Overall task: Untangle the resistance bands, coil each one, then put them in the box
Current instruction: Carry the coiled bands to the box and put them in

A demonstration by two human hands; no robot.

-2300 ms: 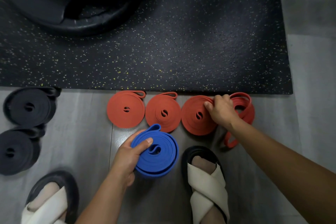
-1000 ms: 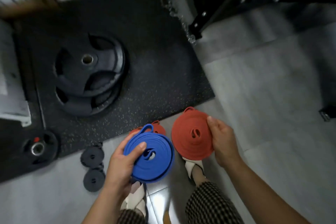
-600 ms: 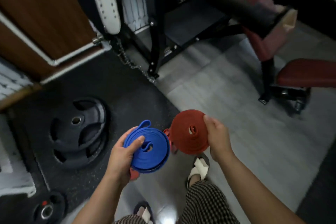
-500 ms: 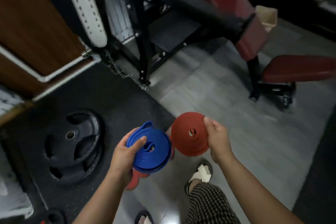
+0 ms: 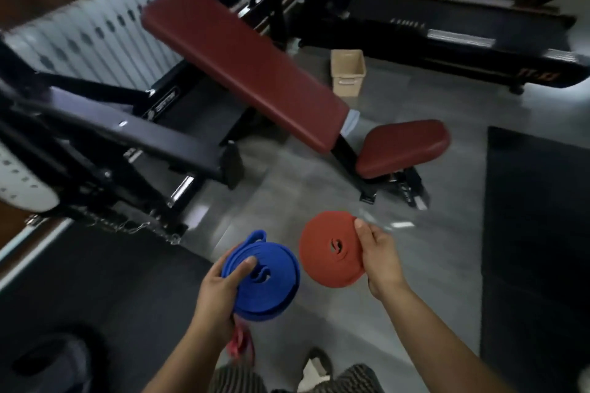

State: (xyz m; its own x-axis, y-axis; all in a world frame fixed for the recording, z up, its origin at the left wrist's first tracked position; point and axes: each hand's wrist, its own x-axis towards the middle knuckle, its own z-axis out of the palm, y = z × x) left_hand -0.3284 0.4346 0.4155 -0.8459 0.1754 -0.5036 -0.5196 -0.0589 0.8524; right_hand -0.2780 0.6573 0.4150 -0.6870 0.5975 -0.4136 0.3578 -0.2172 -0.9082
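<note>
Currently, two coiled bands held above the floor, one per hand.

Left hand [image 5: 220, 292] grips the blue coiled band [image 5: 263, 279], thumb across its face; a red strip [image 5: 239, 341] hangs below this hand. Right hand [image 5: 378, 257] pinches the red coiled band [image 5: 330, 249] at its right edge. Cardboard box [image 5: 347, 72] stands on the grey floor [image 5: 415, 226], well apart, beyond the maroon bench [image 5: 249, 64].
</note>
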